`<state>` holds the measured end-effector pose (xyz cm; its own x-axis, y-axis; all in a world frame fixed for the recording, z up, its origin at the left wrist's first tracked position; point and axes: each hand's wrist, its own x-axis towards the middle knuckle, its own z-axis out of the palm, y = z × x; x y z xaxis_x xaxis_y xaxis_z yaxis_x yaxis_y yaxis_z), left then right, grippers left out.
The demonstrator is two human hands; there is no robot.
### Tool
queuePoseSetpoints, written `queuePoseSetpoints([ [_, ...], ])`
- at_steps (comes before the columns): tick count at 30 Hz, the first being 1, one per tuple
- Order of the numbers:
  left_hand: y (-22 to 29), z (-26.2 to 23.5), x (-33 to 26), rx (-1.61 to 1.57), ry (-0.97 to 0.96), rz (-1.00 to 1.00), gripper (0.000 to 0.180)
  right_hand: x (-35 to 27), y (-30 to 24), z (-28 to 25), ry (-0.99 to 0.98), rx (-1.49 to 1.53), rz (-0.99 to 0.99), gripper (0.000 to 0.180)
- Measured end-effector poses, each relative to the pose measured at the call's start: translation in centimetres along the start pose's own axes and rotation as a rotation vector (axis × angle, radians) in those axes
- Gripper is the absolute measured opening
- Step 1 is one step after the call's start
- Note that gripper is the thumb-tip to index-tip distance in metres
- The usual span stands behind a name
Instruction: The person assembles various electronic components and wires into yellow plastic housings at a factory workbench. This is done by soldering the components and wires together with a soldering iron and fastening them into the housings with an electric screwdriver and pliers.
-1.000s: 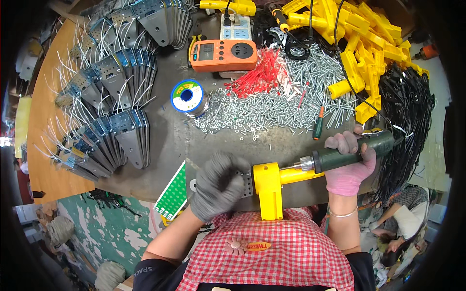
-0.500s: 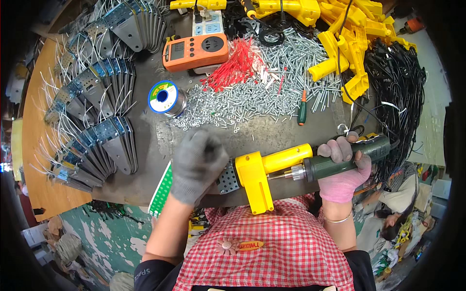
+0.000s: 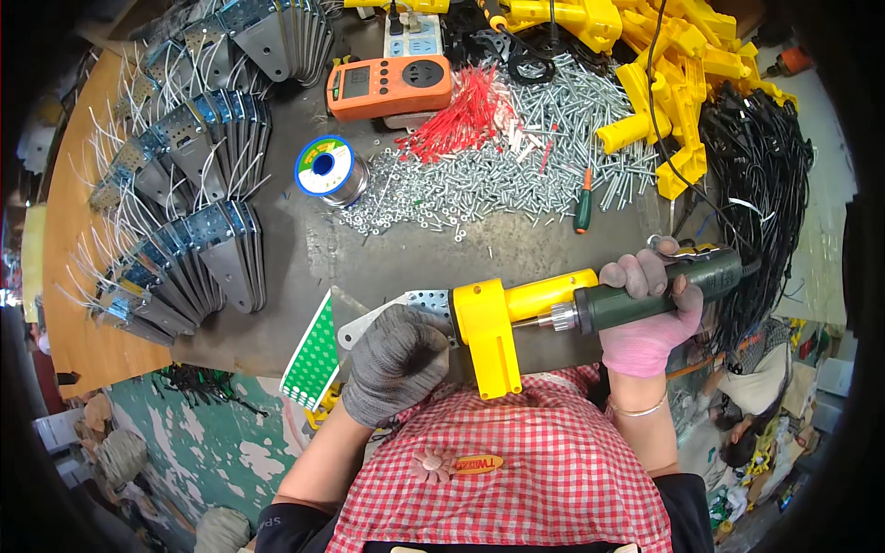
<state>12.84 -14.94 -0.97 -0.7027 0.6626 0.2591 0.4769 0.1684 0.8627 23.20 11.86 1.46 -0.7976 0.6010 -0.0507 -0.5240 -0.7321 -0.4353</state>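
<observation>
My left hand [image 3: 396, 359], in a grey glove, is closed against a grey metal plate [image 3: 369, 321]; its fingertips are hidden. The plate's perforated end meets a yellow plastic housing [image 3: 484, 336] with a round yellow handle [image 3: 553, 291]. In a pink and grey glove, my right hand [image 3: 650, 309] wraps round a dark green electric screwdriver [image 3: 613, 304]. The screwdriver lies almost level, its bit [image 3: 527, 323] reaching the right side of the housing. Left of my left hand stands a green and white patterned piece [image 3: 313, 355], partly beside the plate.
Rows of metal plates with white wires [image 3: 198, 244] stand at left. Behind lie a solder reel [image 3: 324, 166], an orange meter [image 3: 387, 88], loose screws [image 3: 516, 175], red-tipped wires [image 3: 452, 115] and a small screwdriver [image 3: 584, 207]. Yellow housings [image 3: 682, 92] and black cables [image 3: 761, 175] are piled right.
My left hand has come down toward me, baring more of the metal plate. The screwdriver has moved slightly left, its bit now closer to the housing. The bench view has shifted slightly right.
</observation>
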Motion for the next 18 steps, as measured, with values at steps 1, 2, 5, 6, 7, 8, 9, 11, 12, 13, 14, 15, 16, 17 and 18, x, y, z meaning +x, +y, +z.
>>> queuePoseSetpoints([
  [1, 0.12, 0.1, 0.37, 0.017, -0.017, 0.065, 0.025, 0.09, -0.14, -0.02, 0.02, 0.007, 0.005, 0.03],
  [2, 0.03, 0.0, 0.42, 0.019, -0.011, 0.064, 0.025, 0.13, -0.04, -0.07, 0.015, 0.007, 0.009, 0.03],
  [5, -0.1, -0.06, 0.43, 0.025, -0.025, 0.063, 0.027, 0.14, -0.21, -0.57, -0.027, 0.007, 0.025, 0.031],
  [6, -0.09, -0.08, 0.42, 0.033, -0.029, 0.064, 0.027, 0.12, -0.23, -0.59, -0.048, 0.018, 0.029, 0.03],
  [7, 0.01, -0.11, 0.43, 0.035, -0.026, 0.06, 0.027, 0.07, -0.18, -0.58, -0.068, 0.029, 0.034, 0.028],
  [8, 0.06, -0.1, 0.57, 0.06, -0.012, 0.062, 0.028, 0.09, -0.12, -0.54, -0.068, 0.029, 0.035, 0.028],
  [9, 0.07, -0.11, 0.59, 0.085, 0.002, 0.065, 0.029, 0.11, -0.08, -0.5, -0.075, 0.026, 0.034, 0.028],
  [11, -0.12, -0.06, 0.26, 0.052, -0.018, 0.045, 0.027, 0.1, -0.03, -0.45, -0.083, 0.022, 0.032, 0.027],
  [12, -0.17, -0.06, 0.17, 0.018, -0.037, 0.026, 0.025, 0.06, -0.01, -0.41, -0.078, 0.022, 0.029, 0.027],
  [13, -0.08, -0.14, 0.21, 0.016, -0.037, 0.027, 0.025, 0.03, 0.0, -0.39, -0.072, 0.022, 0.026, 0.027],
  [14, 0.07, -0.28, 0.29, -0.023, -0.057, -0.015, 0.024, 0.05, 0.0, -0.45, -0.072, 0.022, 0.025, 0.027],
  [15, 0.12, -0.38, 0.34, -0.062, -0.076, -0.058, 0.023, 0.09, 0.01, -0.51, -0.07, 0.02, 0.028, 0.027],
  [16, -0.06, -0.46, 0.32, -0.062, -0.076, -0.057, 0.023, 0.16, 0.0, -0.55, -0.067, 0.019, 0.031, 0.027],
  [17, -0.31, -0.58, 0.19, -0.097, -0.079, -0.06, 0.023, 0.22, 0.04, -0.51, -0.067, 0.02, 0.033, 0.027],
  [18, -0.44, -0.65, 0.13, -0.132, -0.082, -0.062, 0.022, 0.33, 0.07, -0.44, -0.074, 0.019, 0.04, 0.028],
])
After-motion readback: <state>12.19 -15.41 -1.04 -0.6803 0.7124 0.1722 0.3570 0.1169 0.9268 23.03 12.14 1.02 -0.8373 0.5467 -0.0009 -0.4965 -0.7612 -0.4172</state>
